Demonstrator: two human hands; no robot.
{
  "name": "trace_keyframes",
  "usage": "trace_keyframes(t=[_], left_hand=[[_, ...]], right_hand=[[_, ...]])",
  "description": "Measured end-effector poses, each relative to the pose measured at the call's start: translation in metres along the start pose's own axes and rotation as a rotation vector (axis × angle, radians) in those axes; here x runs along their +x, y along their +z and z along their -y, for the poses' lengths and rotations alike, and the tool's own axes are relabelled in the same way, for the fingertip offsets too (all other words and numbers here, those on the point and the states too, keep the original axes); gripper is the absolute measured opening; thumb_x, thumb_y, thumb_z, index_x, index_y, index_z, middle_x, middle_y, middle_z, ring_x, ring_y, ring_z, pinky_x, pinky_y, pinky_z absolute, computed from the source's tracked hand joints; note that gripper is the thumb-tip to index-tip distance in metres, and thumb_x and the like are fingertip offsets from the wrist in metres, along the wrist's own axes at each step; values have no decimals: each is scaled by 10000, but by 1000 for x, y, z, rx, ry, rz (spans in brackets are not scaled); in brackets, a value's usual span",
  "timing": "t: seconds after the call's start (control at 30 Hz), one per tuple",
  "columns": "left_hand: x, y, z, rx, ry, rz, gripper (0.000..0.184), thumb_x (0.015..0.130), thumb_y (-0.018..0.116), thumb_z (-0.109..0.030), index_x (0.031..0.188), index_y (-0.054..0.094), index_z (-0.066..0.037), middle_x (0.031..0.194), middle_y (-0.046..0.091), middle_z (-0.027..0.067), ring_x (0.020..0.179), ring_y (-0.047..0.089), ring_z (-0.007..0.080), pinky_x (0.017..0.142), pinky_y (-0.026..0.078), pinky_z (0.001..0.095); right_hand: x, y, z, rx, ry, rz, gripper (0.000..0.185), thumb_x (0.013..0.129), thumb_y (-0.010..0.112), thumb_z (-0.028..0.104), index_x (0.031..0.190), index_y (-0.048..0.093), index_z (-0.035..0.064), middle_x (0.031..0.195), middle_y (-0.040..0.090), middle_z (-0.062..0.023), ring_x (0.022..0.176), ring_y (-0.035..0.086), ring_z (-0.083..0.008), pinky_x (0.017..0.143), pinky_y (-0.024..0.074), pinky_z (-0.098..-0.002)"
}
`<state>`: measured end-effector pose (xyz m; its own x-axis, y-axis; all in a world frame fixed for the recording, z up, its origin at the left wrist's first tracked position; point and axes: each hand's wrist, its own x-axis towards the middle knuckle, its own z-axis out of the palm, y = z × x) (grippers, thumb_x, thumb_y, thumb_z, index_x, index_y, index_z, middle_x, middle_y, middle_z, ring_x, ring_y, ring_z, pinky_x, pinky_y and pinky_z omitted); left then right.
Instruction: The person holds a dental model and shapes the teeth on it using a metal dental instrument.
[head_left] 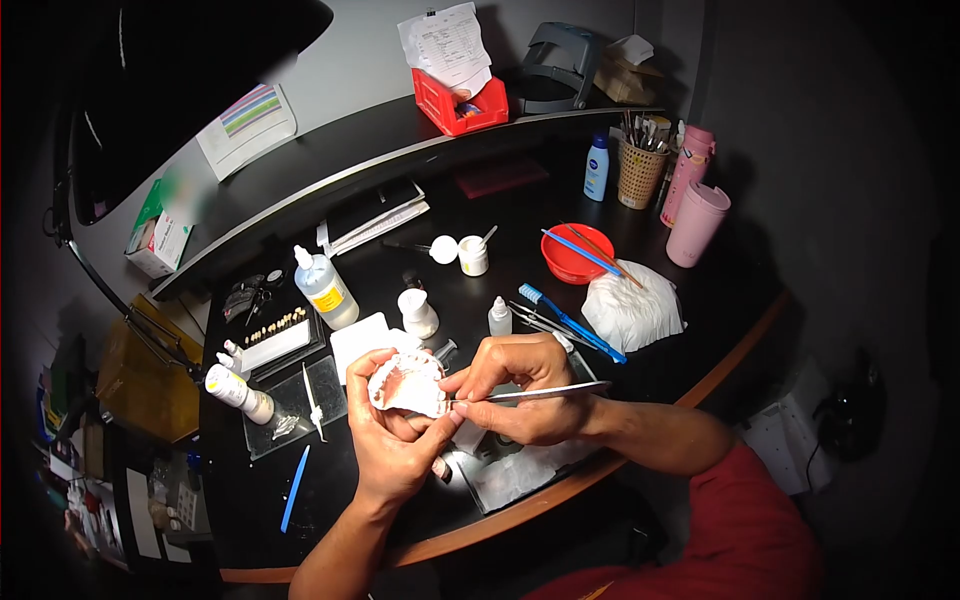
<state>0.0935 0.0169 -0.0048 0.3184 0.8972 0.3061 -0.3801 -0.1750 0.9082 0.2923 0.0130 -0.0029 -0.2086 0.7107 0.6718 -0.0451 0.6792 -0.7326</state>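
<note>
A pale dental cast (408,384) with a row of teeth along its rim and a pinkish inner surface rests in my left hand (392,455), whose fingers wrap round its left side and underside. My right hand (525,390) pinches a thin metal tool (550,392). The tool's tip is at the right edge of the cast, close to my left thumb. Both hands meet there above the black desk. The exact contact of the tip is too small to make out.
A glass slab (510,480) lies under my hands near the wooden desk edge (440,548). Beyond stand a white jar (418,314), a dropper bottle (500,318), a large bottle (326,290) and a red bowl (576,256). A blue toothbrush (572,322) and white tissue (634,308) are at right.
</note>
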Motion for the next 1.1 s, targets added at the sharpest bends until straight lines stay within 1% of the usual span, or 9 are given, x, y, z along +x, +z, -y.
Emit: trace_keyframes(t=[0.1,0.2,0.33,0.37,0.47,0.67,0.77,0.87,1.1], left_hand=[[1,2,0,-16,-5,-18,798,827,739,190,1433,270,-35,1283,552,217,1111,681,251,874,654,337],[1,-2,5,108,103,-15,800,811,775,174,1425,307,-36,1269,575,199,1166,655,248,911,642,359],[2,-4,5,-23,104,-24,817,824,765,170,1471,323,-61,1265,592,192,1139,665,227,873,639,311],[4,-3,4,-44,117,-13,808,833,757,169,1480,331,-59,1259,595,179,1127,670,217,852,638,299],[3,-5,7,-58,113,0,795,843,749,164,1480,329,-60,1273,582,169,1113,661,181,843,629,271],[1,-5,7,-28,131,39,795,841,744,166,1474,322,-64,1267,574,160,1118,653,170,847,621,258],[2,-5,6,-27,124,31,787,840,747,159,1469,330,-61,1263,575,159,1112,651,167,837,615,248],[2,-5,5,-11,106,35,773,844,747,147,1466,336,-56,1260,576,160,1099,651,162,820,608,235],[2,-8,5,-29,104,46,753,855,730,144,1468,338,-51,1256,577,161,1087,651,153,798,598,221]], right_hand=[[1,-2,-1,-30,-51,-11,148,815,775,-85,802,673,21,831,734,-104,863,769,-225,808,652,-360],[4,-2,5,-74,-86,-7,158,808,756,-120,807,666,9,829,719,-118,835,759,-213,845,660,-400],[4,1,-1,-12,-135,-2,185,804,755,-153,860,659,-6,830,688,-145,803,741,-206,902,656,-446],[3,3,-1,-24,-130,-30,152,810,747,-132,818,665,-5,830,716,-123,796,739,-192,888,664,-432],[2,2,1,-60,-139,-15,170,790,762,-135,837,666,-3,855,716,-144,853,770,-244,852,664,-395],[2,3,1,-130,-184,-3,188,776,767,-148,838,662,-5,875,713,-159,900,783,-276,818,656,-349],[3,3,0,-123,-192,6,193,772,769,-151,835,659,-6,873,712,-157,891,783,-275,815,657,-345],[3,1,1,-142,-186,52,226,783,762,-174,866,642,-3,877,680,-152,876,771,-273,857,663,-394],[3,-1,2,-175,-184,81,230,782,758,-183,872,642,-6,891,682,-157,894,774,-283,852,658,-379]])
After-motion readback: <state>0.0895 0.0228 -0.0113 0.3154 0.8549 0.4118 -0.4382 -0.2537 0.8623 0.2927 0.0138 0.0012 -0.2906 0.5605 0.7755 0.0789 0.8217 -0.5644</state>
